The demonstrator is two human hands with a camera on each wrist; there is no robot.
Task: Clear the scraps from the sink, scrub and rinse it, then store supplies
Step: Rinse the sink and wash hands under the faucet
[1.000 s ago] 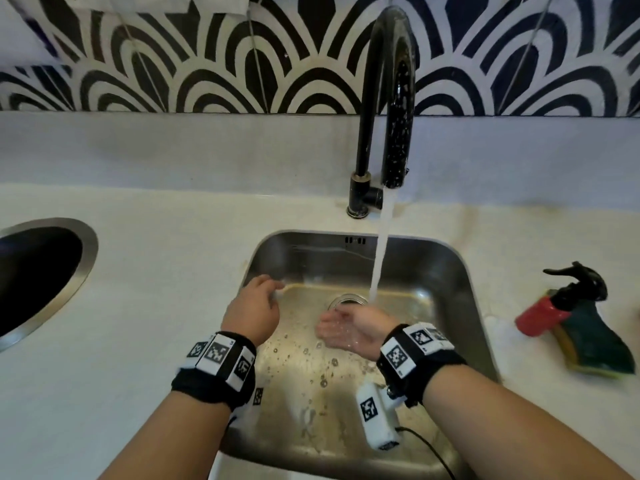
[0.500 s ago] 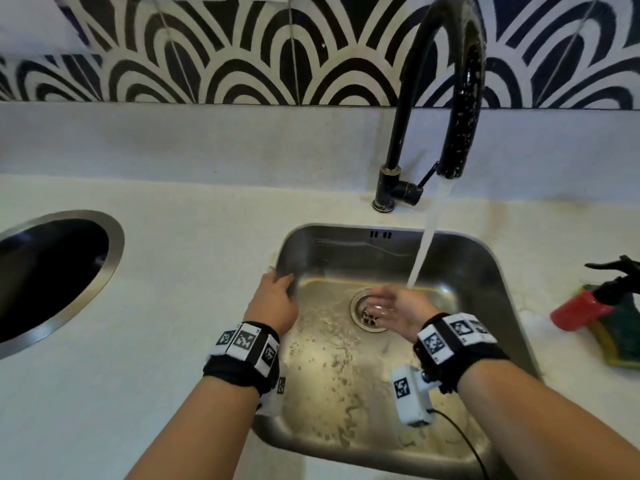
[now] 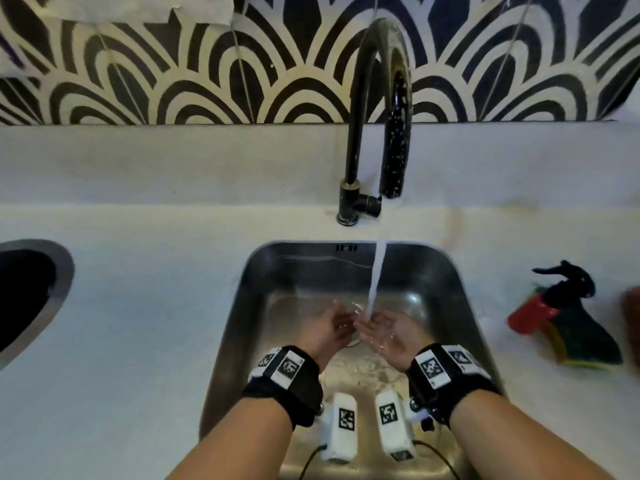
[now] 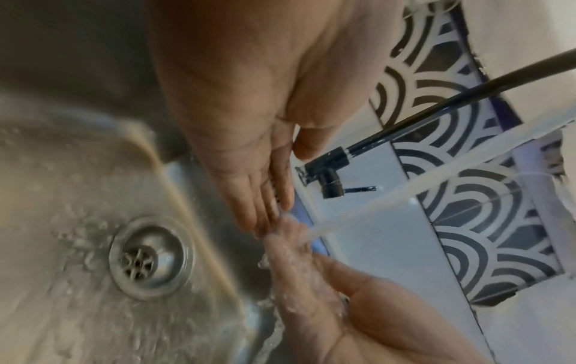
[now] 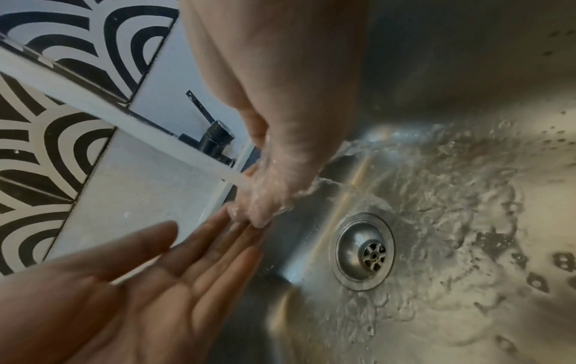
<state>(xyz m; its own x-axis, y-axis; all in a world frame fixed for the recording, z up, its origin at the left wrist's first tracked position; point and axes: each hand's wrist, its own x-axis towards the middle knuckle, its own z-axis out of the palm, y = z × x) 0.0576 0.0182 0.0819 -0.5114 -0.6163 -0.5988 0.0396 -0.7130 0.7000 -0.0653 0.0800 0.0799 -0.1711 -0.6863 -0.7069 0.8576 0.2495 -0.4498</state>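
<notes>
Since the earlier frame left hand [image 3: 327,329] has come off the sink [image 3: 242,306] rim & joined right hand [image 3: 388,336] above the drain [image 4: 151,258], palms up, fingers straight & together, holding nothing, fingertips meeting under the water stream [image 3: 377,275]. Faucet [image 3: 349,161] stands behind the sink; right of the sink on the counter [image 3: 138,306] lie a red spray bottle [image 3: 533,311] w/ black trigger & a sponge [image 3: 578,344]. No readable writing, only square black/white markers on wristbands [image 3: 289,368].

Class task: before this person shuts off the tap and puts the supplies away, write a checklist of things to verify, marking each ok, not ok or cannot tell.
1. Both hands free: left hand and right hand hold nothing: ok.
2. Sink free of scraps: ok.
3. Drain unblocked: ok.
4. Tap off: water stream running: not ok.
5. Spray bottle and sponge stored: both on the counter: not ok.
6. Soap fully rinsed off: cannot tell.
</notes>
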